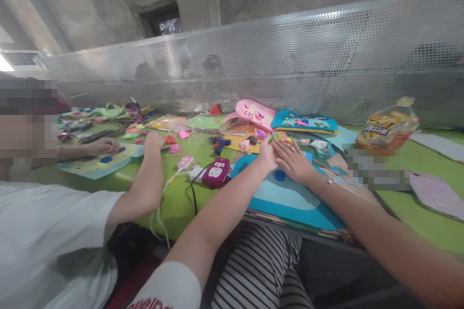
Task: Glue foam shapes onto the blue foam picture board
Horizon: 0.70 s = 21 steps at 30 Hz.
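My left hand [267, 155] and my right hand [294, 163] meet over the front of the table. The right one lies flat with its fingers stretched out, its palm against the left. My left thumb is stretched out, while its other fingers are mostly covered. Whether anything lies between the palms is hidden. Beneath them is a blue craft sheet [308, 199] with a lighter blue shape and a dark blue round piece [279, 175]. Small lumps of pink clay [245, 145] and a bag of white clay [319, 146] sit just beyond my hands.
A glue gun [219, 145], a magenta power adapter [216, 173] and cables are left of the sheet. Pink [255, 113] and blue [306, 122] decorated cut-outs lie behind. A snack bag [387, 125] and a phone [438, 194] are right. A co-worker's hand [103, 146] works at left.
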Tool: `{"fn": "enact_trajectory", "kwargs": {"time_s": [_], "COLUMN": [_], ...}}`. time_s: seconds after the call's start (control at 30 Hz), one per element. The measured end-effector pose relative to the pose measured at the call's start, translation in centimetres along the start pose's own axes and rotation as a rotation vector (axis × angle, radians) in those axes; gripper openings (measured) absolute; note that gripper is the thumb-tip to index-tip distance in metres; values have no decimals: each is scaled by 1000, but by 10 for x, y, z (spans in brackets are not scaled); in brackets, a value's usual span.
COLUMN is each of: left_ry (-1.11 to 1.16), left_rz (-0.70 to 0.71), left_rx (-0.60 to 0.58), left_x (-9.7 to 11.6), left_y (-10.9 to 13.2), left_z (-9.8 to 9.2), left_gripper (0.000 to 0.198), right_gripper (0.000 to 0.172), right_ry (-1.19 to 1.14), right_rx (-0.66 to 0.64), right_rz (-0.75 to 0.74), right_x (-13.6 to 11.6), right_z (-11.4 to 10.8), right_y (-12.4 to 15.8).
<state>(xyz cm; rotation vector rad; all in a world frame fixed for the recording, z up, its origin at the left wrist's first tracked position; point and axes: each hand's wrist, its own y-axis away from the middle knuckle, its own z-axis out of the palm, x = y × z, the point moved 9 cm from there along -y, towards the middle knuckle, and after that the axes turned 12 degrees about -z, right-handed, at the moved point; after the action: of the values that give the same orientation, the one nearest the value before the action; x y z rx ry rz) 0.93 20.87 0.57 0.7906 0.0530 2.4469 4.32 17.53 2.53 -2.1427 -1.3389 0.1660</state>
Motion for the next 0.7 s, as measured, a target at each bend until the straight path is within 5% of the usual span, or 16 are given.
{"fn": "enact_trajectory", "kwargs": {"time_s": [0.27, 0.47, 0.7], "left_ry": [-9, 21, -85], "left_rz": [40, 69, 4], "left_rx": [24, 74, 18], "left_x": [6, 9, 11], "left_y": [-1, -1, 2], "left_z": [-10, -7, 0], "left_gripper": [51, 49, 62], "right_gripper": [51, 56, 50], "right_ry": [30, -90, -82], "right_rx": [-30, -66, -55], "right_rz": [91, -35, 174], "right_x": [21, -7, 13], "right_z": [6, -1, -1], "right_y": [6, -5, -5]}}
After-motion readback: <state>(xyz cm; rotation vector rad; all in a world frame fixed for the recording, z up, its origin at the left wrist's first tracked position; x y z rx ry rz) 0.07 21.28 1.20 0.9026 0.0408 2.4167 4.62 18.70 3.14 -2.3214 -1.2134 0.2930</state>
